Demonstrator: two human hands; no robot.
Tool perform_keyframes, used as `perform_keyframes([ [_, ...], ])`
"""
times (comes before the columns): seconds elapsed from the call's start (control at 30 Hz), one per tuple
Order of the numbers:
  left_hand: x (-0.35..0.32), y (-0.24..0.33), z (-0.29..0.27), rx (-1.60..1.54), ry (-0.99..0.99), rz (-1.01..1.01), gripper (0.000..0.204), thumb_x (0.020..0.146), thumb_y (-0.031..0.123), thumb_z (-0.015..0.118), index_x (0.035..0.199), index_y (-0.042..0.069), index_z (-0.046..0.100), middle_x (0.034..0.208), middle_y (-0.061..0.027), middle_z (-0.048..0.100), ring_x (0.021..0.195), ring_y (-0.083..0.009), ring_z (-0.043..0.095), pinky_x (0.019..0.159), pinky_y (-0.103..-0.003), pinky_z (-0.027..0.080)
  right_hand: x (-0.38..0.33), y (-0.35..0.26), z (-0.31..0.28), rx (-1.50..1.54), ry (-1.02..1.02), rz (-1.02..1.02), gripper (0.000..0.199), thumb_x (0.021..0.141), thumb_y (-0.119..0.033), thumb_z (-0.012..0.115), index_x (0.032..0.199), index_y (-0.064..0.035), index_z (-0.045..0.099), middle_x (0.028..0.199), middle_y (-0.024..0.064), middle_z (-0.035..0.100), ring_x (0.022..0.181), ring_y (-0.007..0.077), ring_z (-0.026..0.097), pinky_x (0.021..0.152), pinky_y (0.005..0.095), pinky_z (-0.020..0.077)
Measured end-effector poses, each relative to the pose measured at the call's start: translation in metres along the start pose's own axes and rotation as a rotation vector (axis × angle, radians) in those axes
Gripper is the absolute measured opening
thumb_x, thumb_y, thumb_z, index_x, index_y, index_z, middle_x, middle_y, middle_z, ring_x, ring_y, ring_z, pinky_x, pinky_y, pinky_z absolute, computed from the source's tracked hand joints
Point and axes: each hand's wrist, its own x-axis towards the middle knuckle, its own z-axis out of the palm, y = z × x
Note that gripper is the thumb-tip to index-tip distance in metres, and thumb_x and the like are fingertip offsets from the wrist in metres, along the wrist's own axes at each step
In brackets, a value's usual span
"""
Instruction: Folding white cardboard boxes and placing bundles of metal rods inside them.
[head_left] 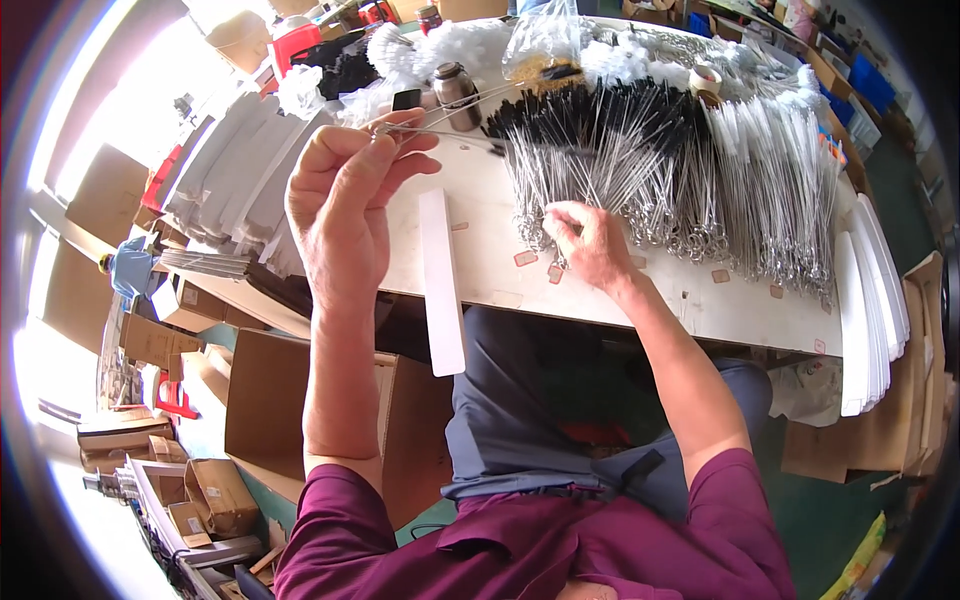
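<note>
Two bare hands work over a table (495, 255) of wire brushes, one raised, one low at a bundle.
Toward ten o'clock in the view, the left hand (345, 205) is lifted and pinches a few thin wires (440, 133) between thumb and fingertips, their lengths pointing off toward two and three o'clock. At two o'clock, the right hand (590, 243) has thumb and forefinger drawn together beside the looped ends of the black-tipped brushes (620, 140) (I cannot tell whether it grips one). That bundle spreads toward one o'clock, with white-tipped brushes (775, 185) just beside it at two. Near the middle, a white strip (442, 285) overhangs the table's near edge; a metal jar (457, 95) stands at twelve.
</note>
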Motion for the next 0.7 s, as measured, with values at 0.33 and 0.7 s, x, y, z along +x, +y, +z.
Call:
perform_keyframes([
  [0.33, -0.044, -0.021, 0.037, -0.170, -0.194, -0.042, 0.004, 0.094, -0.002, 0.052, 0.091, 0.000, 0.053, 0.128, -0.0353, 0.060, 0.112, -0.0439, 0.066, 0.094, -0.051, 0.055, -0.017, -0.107, -0.043, 1.429, -0.309, -0.046, 0.067, 0.103, -0.046, 0.058, 0.140, 0.0090, 0.047, 0.133, 0.0236, 0.062, 0.118, 0.0307, 0.064, 0.100, 0.0446, 0.0536],
  [0.7, -0.096, -0.070, 0.065, -0.240, -0.198, -0.235, 0.011, 0.097, 0.007, 0.065, 0.091, -0.001, 0.060, 0.129, -0.0282, 0.063, 0.103, -0.0301, 0.070, 0.086, -0.042, 0.059, -0.052, -0.092, -0.084, 1.292, 0.117, 0.354, 0.028, 0.105, -0.022, 0.056, 0.121, 0.0004, 0.062, 0.098, 0.0126, 0.072, 0.066, 0.0105, 0.060, 0.056, 0.0251, 0.0487],
])
